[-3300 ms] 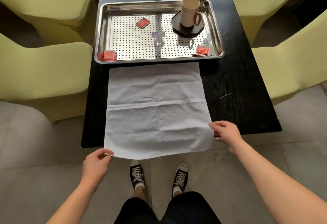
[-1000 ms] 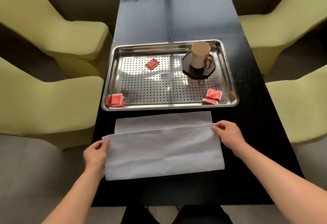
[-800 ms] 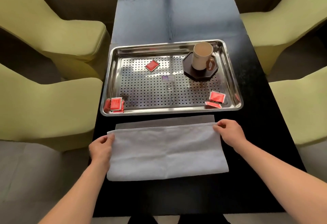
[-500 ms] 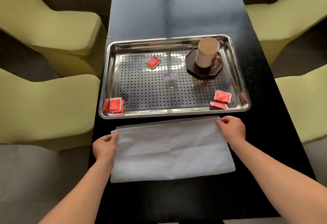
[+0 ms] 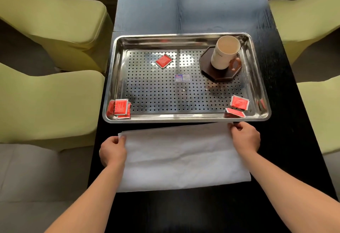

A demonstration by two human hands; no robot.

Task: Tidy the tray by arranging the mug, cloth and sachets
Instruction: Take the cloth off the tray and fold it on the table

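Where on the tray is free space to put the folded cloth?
Free: the tray middle, between the lone sachet, the corner sachets and the mug. Crowded: the right side, with coaster and two sachets.

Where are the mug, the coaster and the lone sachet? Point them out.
mug (image 5: 223,56), head view, on its white side wall.
coaster (image 5: 219,75), head view, on its dark near edge.
lone sachet (image 5: 163,61), head view, on its red face.

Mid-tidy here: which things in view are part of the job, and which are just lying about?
Job: white cloth, pinched by left hand and right hand; perforated steel tray; cream mug; red sachets.
Lying about: dark octagonal coaster, green chairs, black table.
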